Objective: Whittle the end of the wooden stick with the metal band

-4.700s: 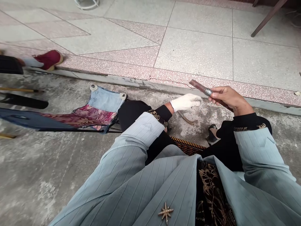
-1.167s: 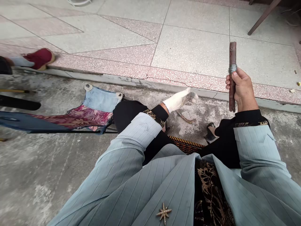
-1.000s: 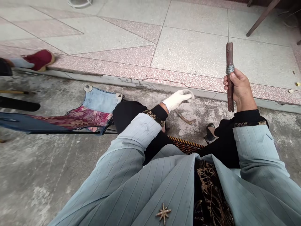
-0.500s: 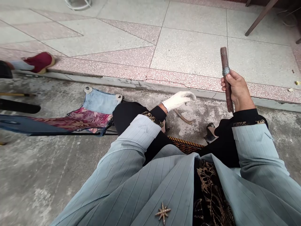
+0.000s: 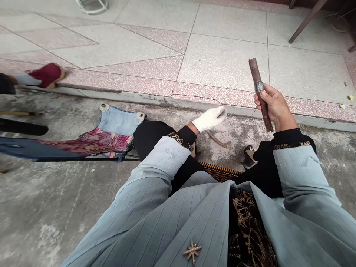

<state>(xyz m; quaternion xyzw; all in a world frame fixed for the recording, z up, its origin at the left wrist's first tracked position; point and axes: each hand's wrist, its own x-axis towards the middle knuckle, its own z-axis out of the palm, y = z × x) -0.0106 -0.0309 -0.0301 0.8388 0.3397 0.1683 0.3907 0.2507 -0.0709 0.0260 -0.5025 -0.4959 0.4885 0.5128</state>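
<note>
My right hand (image 5: 274, 105) is wrapped round a short brown wooden stick (image 5: 255, 73), which it holds up with the top tilted to the left. Grey wire (image 5: 259, 87) is coiled tightly around the stick just above my fingers. My left hand (image 5: 209, 118) wears a white knit glove and hovers above the concrete with its fingers curled in; nothing shows in it. Below the glove, a thin forked twig (image 5: 218, 140) lies on the ground.
A raised tiled step (image 5: 222, 59) runs across in front of me. At left stands a folding chair (image 5: 111, 129) with denim and floral cloth, near another person's red shoe (image 5: 50, 75). Wooden furniture legs (image 5: 307, 20) are at upper right. A woven seat edge (image 5: 219, 171) shows between my knees.
My right hand has shifted a little left, and the stick now leans further left. My gloved left hand has curled its fingers further in.
</note>
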